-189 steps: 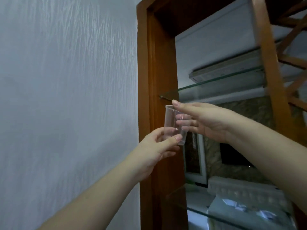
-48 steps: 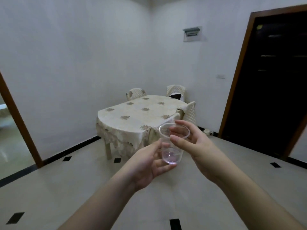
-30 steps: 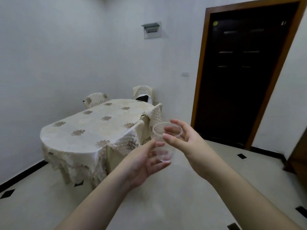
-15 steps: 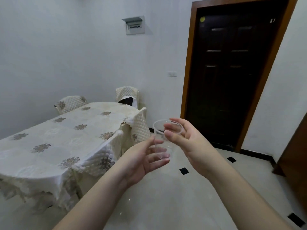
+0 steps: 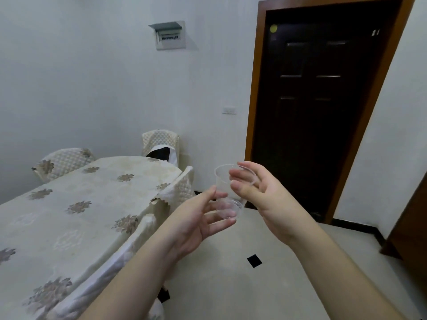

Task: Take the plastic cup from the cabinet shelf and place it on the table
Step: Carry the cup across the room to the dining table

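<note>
A clear plastic cup (image 5: 223, 188) is held upright in the air between both my hands, above the floor just right of the table. My right hand (image 5: 258, 195) grips its rim with thumb and fingers. My left hand (image 5: 196, 220) cups its lower part, fingers under the base. The table (image 5: 69, 218), covered with a cream cloth with floral motifs, fills the lower left, its near corner below my left forearm.
Chairs with quilted covers stand around the table: one at its right side (image 5: 182, 188), one at the far end (image 5: 161, 144), one at the far left (image 5: 62, 162). A dark shut door (image 5: 323, 107) in a wooden frame is ahead. Brown furniture (image 5: 411, 229) stands at the right edge.
I have come closer to the table, which now fills the lower left. The cup stays held in both hands, at about the same height.
</note>
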